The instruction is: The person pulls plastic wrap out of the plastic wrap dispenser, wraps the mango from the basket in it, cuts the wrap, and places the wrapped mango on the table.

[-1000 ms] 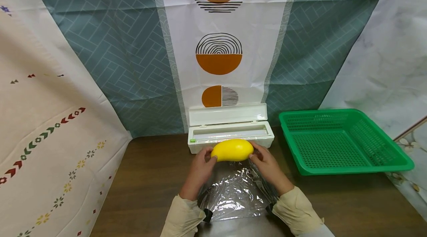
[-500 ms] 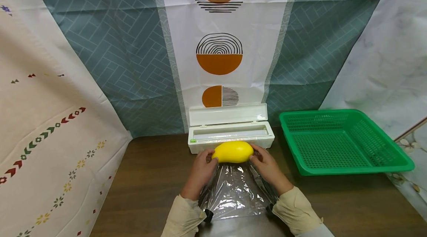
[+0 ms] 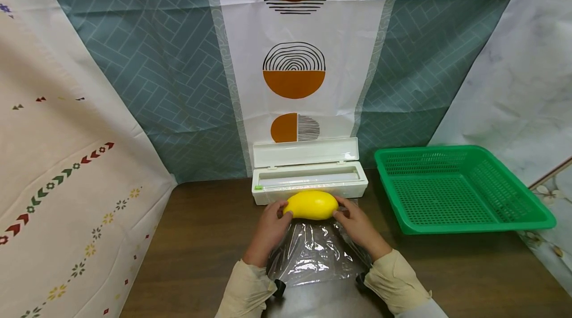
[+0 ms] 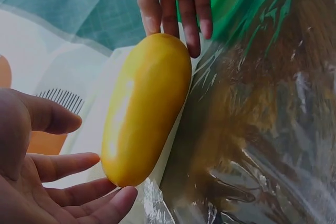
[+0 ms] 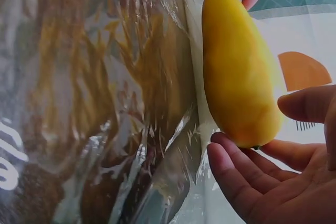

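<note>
A yellow mango (image 3: 311,204) lies sideways between my two hands, just in front of the white cling film box (image 3: 310,181). My left hand (image 3: 269,226) holds its left end with the fingertips. At the other end, my right hand (image 3: 361,226) holds it near the stem, which shows in the right wrist view as a dark spot on the mango (image 5: 241,72). Clear cling film (image 3: 313,253) spreads from the box towards me, beneath the mango and between the forearms. Whether the mango rests on the film or hovers over it is hard to tell.
The box's lid (image 3: 306,152) stands raised, with a film roll (image 3: 308,179) inside. To the right sits a green plastic basket (image 3: 447,201) on the brown table (image 3: 201,238). A patterned cloth (image 3: 178,59) hangs directly behind the box.
Both hands have lowered the mango slightly towards me. The film in front of it has pulled smoother, and its near edge has drawn back a little towards the box.
</note>
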The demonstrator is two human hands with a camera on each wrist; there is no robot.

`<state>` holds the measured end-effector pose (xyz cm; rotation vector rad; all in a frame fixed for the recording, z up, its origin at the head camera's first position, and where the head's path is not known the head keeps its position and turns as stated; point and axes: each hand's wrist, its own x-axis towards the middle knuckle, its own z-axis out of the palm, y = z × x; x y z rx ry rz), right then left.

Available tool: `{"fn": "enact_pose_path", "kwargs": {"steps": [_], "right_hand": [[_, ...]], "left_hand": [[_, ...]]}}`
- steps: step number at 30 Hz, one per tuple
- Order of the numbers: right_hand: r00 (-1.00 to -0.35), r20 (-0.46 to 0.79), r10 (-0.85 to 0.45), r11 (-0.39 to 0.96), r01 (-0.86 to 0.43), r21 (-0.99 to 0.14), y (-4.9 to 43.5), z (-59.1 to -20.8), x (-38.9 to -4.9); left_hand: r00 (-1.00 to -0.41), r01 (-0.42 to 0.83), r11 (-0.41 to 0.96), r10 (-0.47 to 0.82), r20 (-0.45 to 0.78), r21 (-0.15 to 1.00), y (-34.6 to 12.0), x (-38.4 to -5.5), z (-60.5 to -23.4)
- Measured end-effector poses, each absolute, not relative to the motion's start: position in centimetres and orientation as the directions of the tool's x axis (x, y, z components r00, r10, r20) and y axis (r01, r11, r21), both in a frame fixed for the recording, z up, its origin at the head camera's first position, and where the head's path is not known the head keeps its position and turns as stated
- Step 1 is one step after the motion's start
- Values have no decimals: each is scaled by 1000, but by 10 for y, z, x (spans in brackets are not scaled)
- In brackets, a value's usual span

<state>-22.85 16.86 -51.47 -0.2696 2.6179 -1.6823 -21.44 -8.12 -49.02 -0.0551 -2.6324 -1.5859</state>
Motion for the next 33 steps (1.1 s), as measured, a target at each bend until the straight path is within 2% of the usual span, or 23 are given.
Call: {"fn": "enact_pose_path", "kwargs": {"steps": [33], "right_hand": [[-979,64,-193,424,-142,-894,169,-523,-232]], "left_hand": [[-998,-29,452,36,-51,892,-86,-223,-503]]}}
